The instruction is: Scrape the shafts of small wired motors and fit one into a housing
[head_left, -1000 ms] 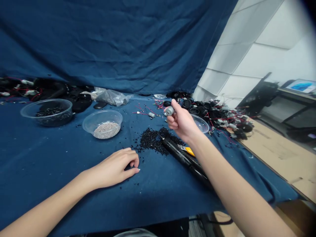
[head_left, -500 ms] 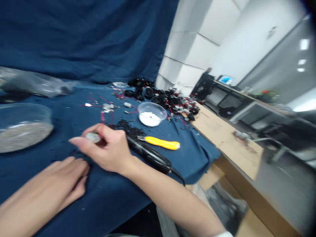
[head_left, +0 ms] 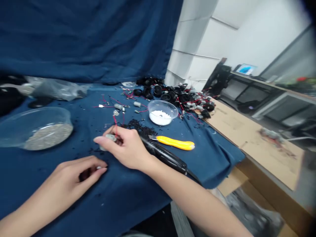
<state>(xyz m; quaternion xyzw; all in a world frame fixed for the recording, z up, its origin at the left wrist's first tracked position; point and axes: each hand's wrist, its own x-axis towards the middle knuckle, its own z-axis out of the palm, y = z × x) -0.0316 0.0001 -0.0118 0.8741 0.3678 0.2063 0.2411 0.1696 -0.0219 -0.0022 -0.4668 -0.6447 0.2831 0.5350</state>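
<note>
Pinching grip: right hand [head_left: 128,148] holds small silver motor [head_left: 111,138] between thumb and fingers, over blue cloth [head_left: 202,164]; left hand [head_left: 74,174] curled on cloth, grip unclear. Head view: black soldering iron [head_left: 163,154], yellow utility knife [head_left: 175,142] adjacent; plastic bowl of white granules [head_left: 161,112] beyond; cardboard-topped bench [head_left: 247,135] right.

- right hand [head_left: 128,148] pinches a small metal motor [head_left: 111,137] above the blue cloth [head_left: 138,200]
- left hand [head_left: 79,172] rests on the cloth, loosely curled
- black soldering iron [head_left: 163,155] lies just beside the right hand, near a yellow utility knife [head_left: 175,143]

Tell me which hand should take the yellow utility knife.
The right hand, probably: it is nearer the yellow utility knife, though it pinches a small motor. The left hand lies farther away, with the right wrist between.
</note>
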